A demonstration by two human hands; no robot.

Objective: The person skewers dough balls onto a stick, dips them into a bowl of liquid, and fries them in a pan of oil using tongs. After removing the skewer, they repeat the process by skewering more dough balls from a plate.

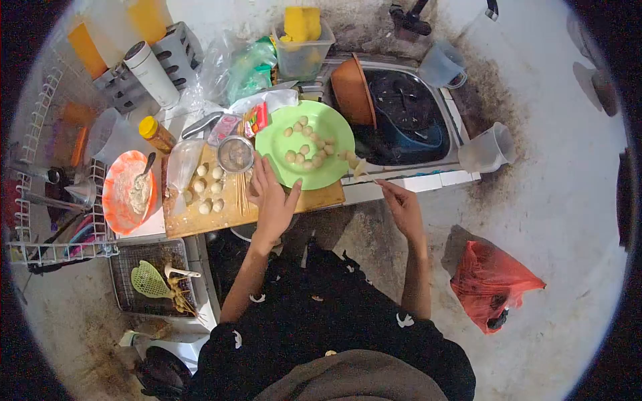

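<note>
In the head view my right hand (401, 206) pinches the end of a thin skewer (368, 177). A few pale balls (353, 162) are threaded on its far end, over the right rim of the green plate (274, 144). Several round dough balls (305, 149) lie loose on that plate. My left hand (272, 204) rests against the plate's near left edge, its fingers stretched and its thumb apart. Beside it, bare wooden skewers (243, 194) lie on the wooden board (180, 224), with more white balls (204, 205) further left.
A sink (435, 157) holding a brown bowl (352, 90) and dark pan adjoins the plate. At left stand an orange bowl (112, 194) of dough, a yellow-lidded jar (157, 136) and a white flask (152, 75). A red bag (491, 284) lies on the floor.
</note>
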